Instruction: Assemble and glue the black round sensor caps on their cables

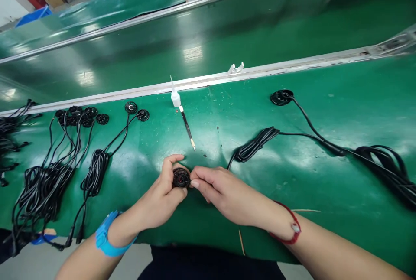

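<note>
Above the near edge of the green bench, my left hand (159,200) is closed round a small round black disc (181,177) with a ribbed face. A bit of red shows near its middle. Thumb and forefinger of my right hand (224,193) are pinched on a thin black cable at the disc's right side; most of that cable is hidden by the fingers. Past the right wrist, a black cable runs up to a tied cable bundle (258,143). Just beyond my hands lies a slim black pen-like tool (186,126), beside a white bottle (176,99) with a needle tip.
Leftward lie several coiled black cables (45,189) with disc ends, plus another coiled pair (96,171). Another disc (281,97) and a large coil (383,163) are at right. Thin wooden sticks (241,242) lie near the front. A white rail (130,96) borders the bench.
</note>
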### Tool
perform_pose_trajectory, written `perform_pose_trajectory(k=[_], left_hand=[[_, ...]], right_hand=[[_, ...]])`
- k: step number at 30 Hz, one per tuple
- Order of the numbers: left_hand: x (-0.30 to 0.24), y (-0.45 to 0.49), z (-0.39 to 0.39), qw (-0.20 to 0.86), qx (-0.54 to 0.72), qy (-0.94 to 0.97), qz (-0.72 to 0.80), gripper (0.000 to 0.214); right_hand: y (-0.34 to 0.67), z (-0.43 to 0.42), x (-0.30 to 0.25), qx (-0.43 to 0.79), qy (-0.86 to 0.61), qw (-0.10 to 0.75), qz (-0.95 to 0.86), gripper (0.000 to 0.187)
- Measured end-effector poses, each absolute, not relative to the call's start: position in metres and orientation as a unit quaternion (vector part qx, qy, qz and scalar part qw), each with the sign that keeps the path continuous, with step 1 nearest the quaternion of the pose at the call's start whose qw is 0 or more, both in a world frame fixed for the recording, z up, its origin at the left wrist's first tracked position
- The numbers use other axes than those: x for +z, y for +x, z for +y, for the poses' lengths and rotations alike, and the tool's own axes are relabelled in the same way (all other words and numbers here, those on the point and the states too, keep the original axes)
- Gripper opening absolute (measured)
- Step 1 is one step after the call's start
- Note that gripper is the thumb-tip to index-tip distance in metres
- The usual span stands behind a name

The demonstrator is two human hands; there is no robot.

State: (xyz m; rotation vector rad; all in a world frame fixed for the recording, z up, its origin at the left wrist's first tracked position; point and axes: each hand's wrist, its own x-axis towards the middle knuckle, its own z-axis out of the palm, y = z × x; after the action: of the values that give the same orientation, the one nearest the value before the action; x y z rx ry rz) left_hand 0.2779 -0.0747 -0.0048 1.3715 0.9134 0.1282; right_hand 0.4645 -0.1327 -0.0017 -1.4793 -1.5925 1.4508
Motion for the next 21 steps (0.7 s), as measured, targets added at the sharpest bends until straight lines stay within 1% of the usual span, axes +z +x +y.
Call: perform_pose_trajectory(k=[2,4,7,10,12,17,21], left_hand=[[-0.001,0.278,-0.073,0.659,0.020,0.625,0.419,0.059],[0.004,0.279,-0.071,0.637,-0.010,0.639,0.431,0.056],[0.006,0.279,-0.067,0.631,-0.029,0.648,0.425,0.042],[0.002,0.277,-0.065,0.670,-0.028,0.629,0.395,0.025],[-0.001,0.276,-0.066,0.690,-0.012,0.611,0.388,0.017],[-0.006,0.277,-0.068,0.726,0.033,0.587,0.358,0.014],[-0.008,0.278,-0.066,0.768,0.066,0.548,0.326,0.021]], right_hand=[[0.464,-0.133,-0.003,0.526,-0.546,0.257,-0.600,0.025],[0.464,-0.133,-0.005,0.525,-0.543,0.254,-0.604,0.026],[0.463,-0.133,-0.007,0.523,-0.542,0.249,-0.609,0.026],[0.462,-0.134,-0.008,0.513,-0.545,0.259,-0.611,0.024],[0.462,-0.135,-0.007,0.507,-0.541,0.269,-0.614,0.023],[0.467,-0.135,-0.001,0.513,-0.512,0.289,-0.625,0.023],[0.470,-0.133,0.000,0.517,-0.483,0.311,-0.635,0.025]])
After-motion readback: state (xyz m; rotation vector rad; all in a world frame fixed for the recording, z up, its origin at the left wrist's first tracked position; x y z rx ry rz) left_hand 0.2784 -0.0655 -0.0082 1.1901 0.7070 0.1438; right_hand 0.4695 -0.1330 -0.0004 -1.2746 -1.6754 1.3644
